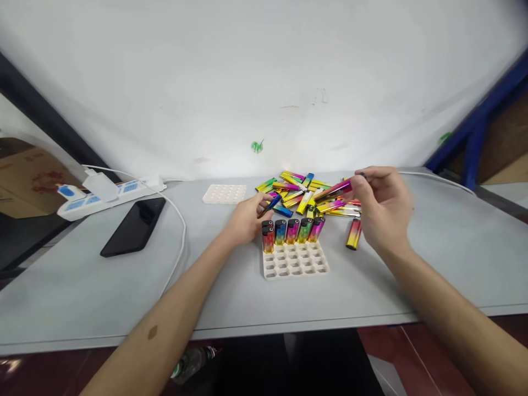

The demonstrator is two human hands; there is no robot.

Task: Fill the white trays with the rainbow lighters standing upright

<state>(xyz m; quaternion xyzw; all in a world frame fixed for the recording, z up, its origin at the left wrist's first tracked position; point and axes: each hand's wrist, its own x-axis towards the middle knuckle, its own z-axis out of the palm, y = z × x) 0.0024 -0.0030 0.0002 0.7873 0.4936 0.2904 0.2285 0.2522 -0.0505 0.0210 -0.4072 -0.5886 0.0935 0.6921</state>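
My right hand is raised over the table, its fingers pinching a magenta-and-gold lighter by one end. Left of the pile, my left hand grips a blue lighter just behind the white tray with holes. Several metallic lighters stand upright in the tray's back rows, among them a red one at the front left. Behind them lies a loose heap of shiny lighters in mixed colours. A red-and-gold lighter lies apart, between the tray and my right hand.
A second white tray lies at the back. On the left are a black phone, a white power strip with plugs, and a white cable crossing the table. A white wall rises behind. A plastic bottle is below the table edge.
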